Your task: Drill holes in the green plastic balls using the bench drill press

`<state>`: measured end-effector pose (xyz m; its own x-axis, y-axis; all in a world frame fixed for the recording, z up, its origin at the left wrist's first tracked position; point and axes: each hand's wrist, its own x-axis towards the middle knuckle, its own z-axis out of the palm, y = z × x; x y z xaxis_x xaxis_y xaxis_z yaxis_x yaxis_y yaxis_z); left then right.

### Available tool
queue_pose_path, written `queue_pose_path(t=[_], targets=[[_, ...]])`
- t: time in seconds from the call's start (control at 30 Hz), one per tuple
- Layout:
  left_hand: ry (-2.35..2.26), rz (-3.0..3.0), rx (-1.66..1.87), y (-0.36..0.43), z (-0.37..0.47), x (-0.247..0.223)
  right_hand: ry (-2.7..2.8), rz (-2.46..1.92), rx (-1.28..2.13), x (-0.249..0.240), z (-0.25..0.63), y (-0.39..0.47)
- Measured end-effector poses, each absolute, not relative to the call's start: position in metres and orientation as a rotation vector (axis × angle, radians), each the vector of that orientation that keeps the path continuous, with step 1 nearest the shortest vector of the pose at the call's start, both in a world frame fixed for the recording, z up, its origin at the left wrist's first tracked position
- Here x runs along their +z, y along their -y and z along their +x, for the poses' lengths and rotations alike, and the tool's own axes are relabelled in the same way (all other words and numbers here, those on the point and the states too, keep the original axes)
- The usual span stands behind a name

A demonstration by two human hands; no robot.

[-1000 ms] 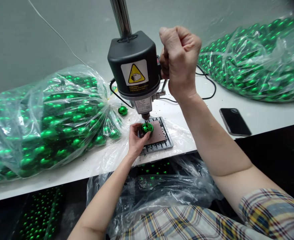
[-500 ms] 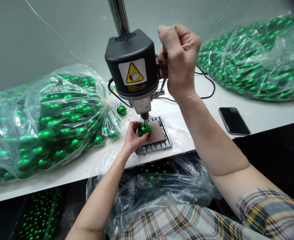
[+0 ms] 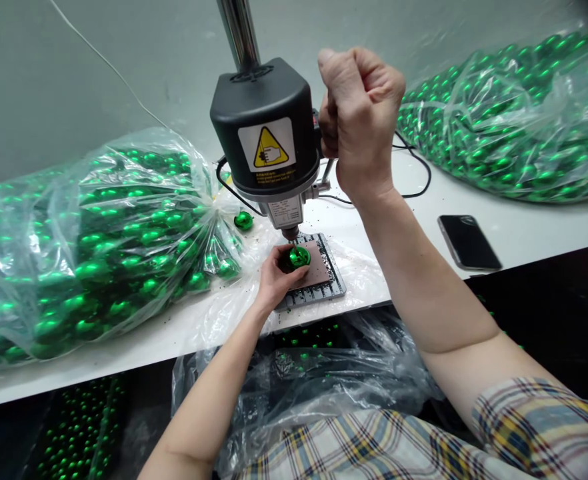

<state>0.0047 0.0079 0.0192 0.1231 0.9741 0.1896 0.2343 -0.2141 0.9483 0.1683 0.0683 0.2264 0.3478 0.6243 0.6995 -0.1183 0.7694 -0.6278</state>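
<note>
Under the chuck of a black bench drill press (image 3: 261, 127), a shiny green ball (image 3: 300, 256) rests above a pinkish board (image 3: 317, 269) on the slotted metal base (image 3: 338, 287). Thumb and fingers of my left hand (image 3: 280, 275) are closed round the ball from its left side. My right hand (image 3: 359, 113) is raised beside the motor housing, its fist wrapped round the feed lever (image 3: 326, 175). Most of the lever is hidden by the fist. The drill tip sits close to the ball; whether they touch I cannot tell.
Clear bags of green balls lie left (image 3: 139, 247) and right (image 3: 514, 127) on the white table (image 3: 414, 233). A loose green ball (image 3: 243, 221) sits behind the left bag's neck. A phone (image 3: 468, 241) lies at right. Below the edge hangs a plastic bag (image 3: 334, 380); dark shavings litter the base.
My left hand and the green ball have shifted a little to the right across the board, and the ball looks turned. My right hand has barely moved.
</note>
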Motion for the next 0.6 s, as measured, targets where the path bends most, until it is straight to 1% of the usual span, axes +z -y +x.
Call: queue_pose_path(t=[0.3, 0.5, 0.6], targets=[[-1.24, 1.6, 1.229, -0.004, 0.009, 0.007, 1.121, -0.431, 0.418, 0.217, 0.166, -0.044], [-1.249, 1.611, 1.266, -0.002, 0.01, 0.001, 1.122, -0.453, 0.42, 0.215, 0.167, -0.041], [-1.223, 1.589, 1.277, -0.003, 0.01, 0.0, 1.134, -0.484, 0.369, 0.205, 0.168, -0.035]])
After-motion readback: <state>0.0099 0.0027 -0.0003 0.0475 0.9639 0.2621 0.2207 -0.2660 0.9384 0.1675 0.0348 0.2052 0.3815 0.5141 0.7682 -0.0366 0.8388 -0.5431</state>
